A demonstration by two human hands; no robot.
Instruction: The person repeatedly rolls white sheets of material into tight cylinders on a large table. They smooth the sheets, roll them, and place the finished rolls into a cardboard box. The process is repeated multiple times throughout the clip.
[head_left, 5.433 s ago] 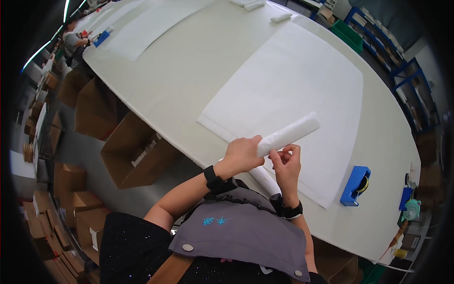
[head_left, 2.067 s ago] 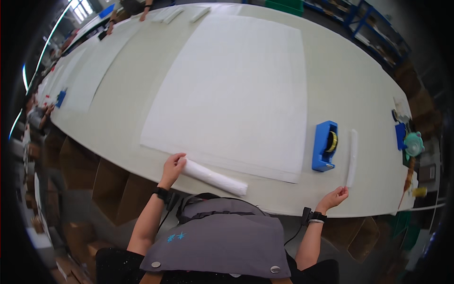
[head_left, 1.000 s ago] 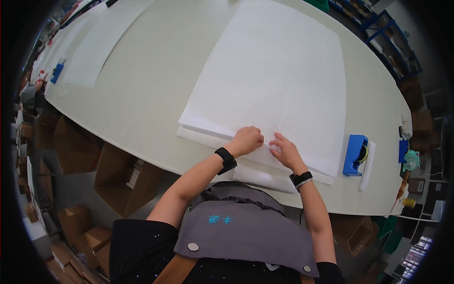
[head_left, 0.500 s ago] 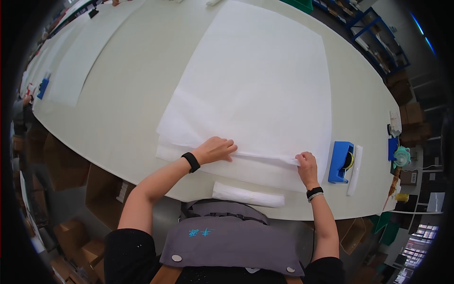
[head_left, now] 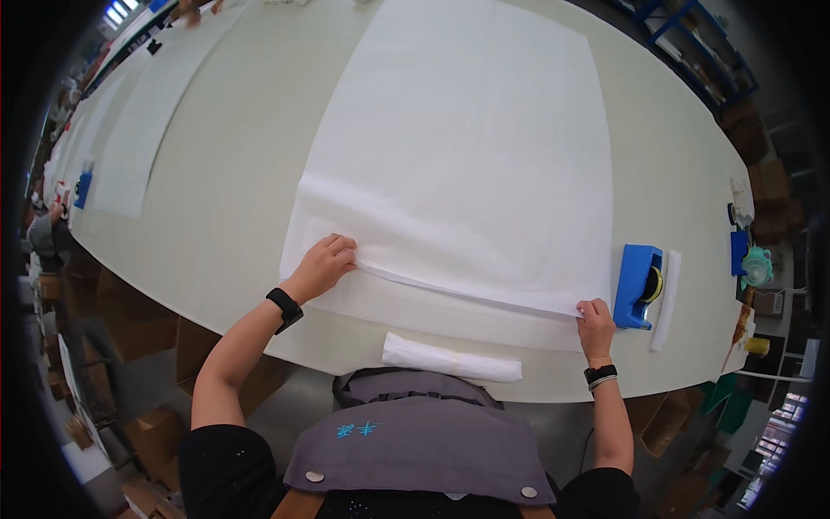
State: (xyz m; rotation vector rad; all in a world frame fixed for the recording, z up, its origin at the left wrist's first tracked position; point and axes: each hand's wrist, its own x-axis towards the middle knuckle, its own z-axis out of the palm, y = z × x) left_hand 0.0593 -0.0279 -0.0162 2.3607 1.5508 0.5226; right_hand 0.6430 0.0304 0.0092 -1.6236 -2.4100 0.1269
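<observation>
A large white sheet (head_left: 467, 156) lies spread over the table, its near edge lifted slightly between my hands. Below that edge shows another white layer (head_left: 432, 313) flat on the tabletop. My left hand (head_left: 327, 262) pinches the near edge toward the sheet's left side, fingers closed. At the near right corner, my right hand (head_left: 596, 324) grips the same edge between thumb and fingers. A rolled white bundle (head_left: 451, 357) rests at the table's front edge, between my forearms and close to my apron (head_left: 415, 450).
Right of the sheet stands a blue tape dispenser (head_left: 635, 285), with a narrow white roll (head_left: 666, 301) beside it. Further right are a blue object and a teal item (head_left: 757, 266). Another white sheet (head_left: 143, 130) lies far left. Cardboard boxes (head_left: 156, 441) stand below the table.
My hands have moved apart along the sheet's near edge, the left one leftward and the right one rightward. The edge between them is now stretched straighter.
</observation>
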